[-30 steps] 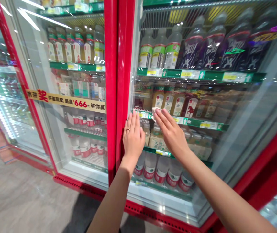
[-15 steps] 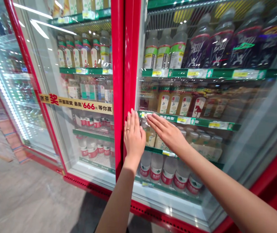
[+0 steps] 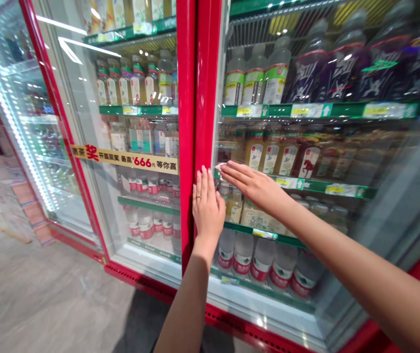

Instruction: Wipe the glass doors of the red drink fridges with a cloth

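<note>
My left hand (image 3: 209,208) lies flat against the red door frame (image 3: 207,98) and the edge of the glass beside it. Its fingers point up, stretched out, with a ring on one of them. Just to the right, my right hand (image 3: 252,184) is laid flat over the glass door (image 3: 324,314), fingers extended to the left and close together. A whitish patch shows at its fingertips; whether it is something under the hand or a shelf label behind the glass, I cannot tell. No held object is visible in my left hand.
Behind the glass stand shelves of drinks, with dark bottles (image 3: 342,73) at the upper right and red-labelled water bottles (image 3: 263,260) below. A yellow banner (image 3: 125,159) crosses the left door (image 3: 140,257). Stacked boxes (image 3: 35,215) stand at the far left on the grey floor (image 3: 66,294).
The whole view has shifted, so the cooler appears further right. Against the door, my right hand has slid left, nearer to the frame. My left hand stays at about the same spot on the frame.
</note>
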